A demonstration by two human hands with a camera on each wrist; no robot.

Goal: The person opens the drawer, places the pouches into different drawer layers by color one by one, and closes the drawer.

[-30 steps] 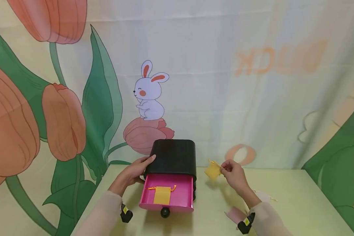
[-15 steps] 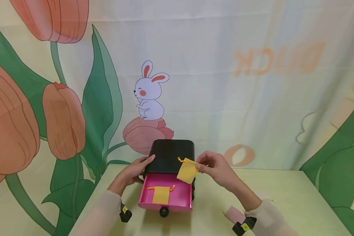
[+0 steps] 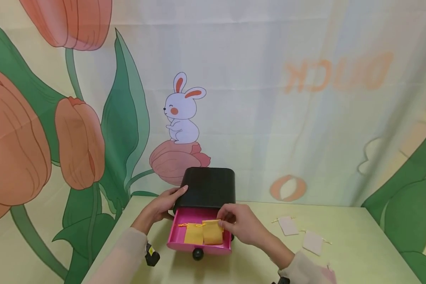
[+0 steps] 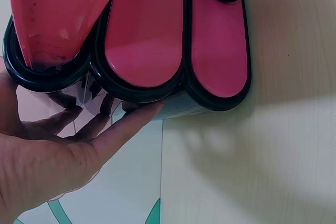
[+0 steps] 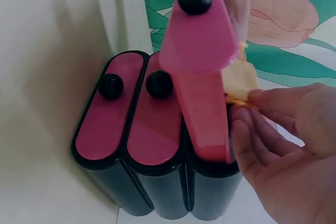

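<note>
Head view: yellow drawstring pouch [image 3: 213, 235] pinched at the open pink drawer [image 3: 178, 234]

Right hand [image 3: 242, 225] held the pouch by its upper right edge, thumb and fingertips closed in a narrow pinch. The pouch sat within the drawer's outline, to the right of a flat yellow pouch [image 3: 193, 236], their edges meeting or slightly overlapping in this view. Whether the held one touched the drawer floor could not be told.

Left hand [image 3: 162, 205] lay against the left side of the black three-drawer cabinet [image 3: 209, 187], fingers spread wide, thumb at the top edge. Left wrist view showed those fingers touching the casing beside the middle pink drawer front [image 4: 147, 35] and the bottom pink drawer front [image 4: 218, 45], both pushed in; only the top drawer stood out.

On the pale table [image 3: 355, 244], to the right of the cabinet, lay two pale drawstring pouches with yellow cords, the farther [image 3: 288, 226] and the nearer [image 3: 312, 242]. A pink pouch [image 3: 329, 273] was partly hidden by the right sleeve [image 3: 301, 270]. Behind hung a curtain [image 3: 255, 118] printed with tulips and a white rabbit.
</note>
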